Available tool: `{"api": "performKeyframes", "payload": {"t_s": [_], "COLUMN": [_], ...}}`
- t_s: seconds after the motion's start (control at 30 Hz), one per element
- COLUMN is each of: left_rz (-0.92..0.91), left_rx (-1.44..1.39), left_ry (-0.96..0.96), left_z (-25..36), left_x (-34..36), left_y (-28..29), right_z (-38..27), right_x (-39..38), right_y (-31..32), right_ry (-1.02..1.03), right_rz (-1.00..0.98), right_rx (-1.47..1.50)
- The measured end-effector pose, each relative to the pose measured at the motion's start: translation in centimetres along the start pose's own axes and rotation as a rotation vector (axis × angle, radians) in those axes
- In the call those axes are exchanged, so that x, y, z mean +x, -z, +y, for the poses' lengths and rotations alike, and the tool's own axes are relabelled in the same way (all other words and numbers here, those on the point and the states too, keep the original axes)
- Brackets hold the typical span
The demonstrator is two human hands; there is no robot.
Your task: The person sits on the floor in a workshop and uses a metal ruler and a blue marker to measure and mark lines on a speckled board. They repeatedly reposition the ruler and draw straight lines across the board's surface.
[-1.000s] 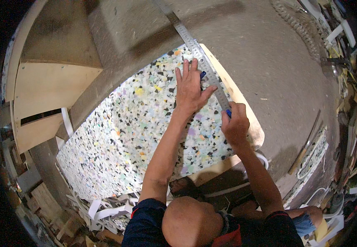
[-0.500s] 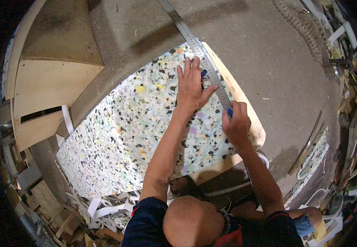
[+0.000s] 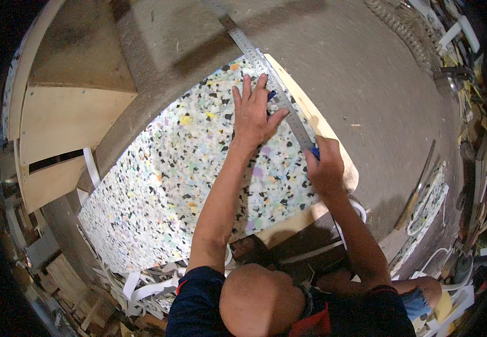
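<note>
A metal ruler [image 3: 288, 106] lies slantwise along the right edge of a speckled foam sheet [image 3: 193, 163], its far end reaching past the sheet's top corner. My left hand [image 3: 252, 115] rests flat on the foam, fingers spread, the thumb on the ruler. A short dark blue piece [image 3: 271, 96] shows beside that hand's index finger; the rest of it is hidden. My right hand [image 3: 328, 165] is closed at the ruler's near end. Between its thumb and fingers pokes a small blue thing [image 3: 315, 152], mostly covered. Under the foam, a pale wooden board [image 3: 344, 163] sticks out on the right.
Plywood box-like pieces [image 3: 75, 118] stand at the left. White offcut strips [image 3: 142, 289] lie piled near my left arm. On the floor at right are a long thin tool [image 3: 415, 191] and a speckled foam strip [image 3: 426, 208]. Scrap [image 3: 479, 163] lines the far right.
The view has shifted slightly. My right hand sits a little farther right relative to the foam's top corner; my left hand keeps its place on the foam and ruler.
</note>
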State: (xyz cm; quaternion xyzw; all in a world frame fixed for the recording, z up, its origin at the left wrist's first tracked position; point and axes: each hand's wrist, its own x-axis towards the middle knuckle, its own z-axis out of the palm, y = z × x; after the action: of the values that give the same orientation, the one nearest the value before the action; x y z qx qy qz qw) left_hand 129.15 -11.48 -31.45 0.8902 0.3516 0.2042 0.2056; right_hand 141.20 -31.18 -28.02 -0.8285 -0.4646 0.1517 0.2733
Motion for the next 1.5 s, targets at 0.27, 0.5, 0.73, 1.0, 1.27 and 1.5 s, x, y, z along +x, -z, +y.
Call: {"api": "performKeyframes", "payload": {"t_s": [0.27, 0.5, 0.73, 1.0, 1.27, 1.5], "left_rz": [-0.176, -0.136, -0.004, -0.036, -0.017, -0.028], "left_rx": [0.112, 0.168, 0.199, 0.249, 0.22, 0.212], "left_ry": [0.079, 0.063, -0.124, -0.086, -0.102, -0.094], "left_z": [1.3, 0.5, -0.5, -0.3, -0.4, -0.2], "left_x": [0.6, 0.3, 0.1, 0.4, 0.2, 0.2], "left_y": [1.1, -0.2, -1.0, -0.9, -0.9, -0.8], "right_z": [5.4, 9.2, 11.5, 10.9, 10.7, 11.0], "right_x": [-8.3, -15.7, -20.2, -20.6, -20.8, -21.0], "right_y": [8.7, 13.0, 12.6, 11.8, 11.8, 11.4], "right_ry": [-0.151, -0.222, -0.281, -0.251, -0.221, -0.184], "right_rz": [-0.182, -0.454, -0.608, -0.571, -0.542, -0.511], "right_rx": [0.001, -0.158, -0.203, -0.195, -0.184, -0.201]}}
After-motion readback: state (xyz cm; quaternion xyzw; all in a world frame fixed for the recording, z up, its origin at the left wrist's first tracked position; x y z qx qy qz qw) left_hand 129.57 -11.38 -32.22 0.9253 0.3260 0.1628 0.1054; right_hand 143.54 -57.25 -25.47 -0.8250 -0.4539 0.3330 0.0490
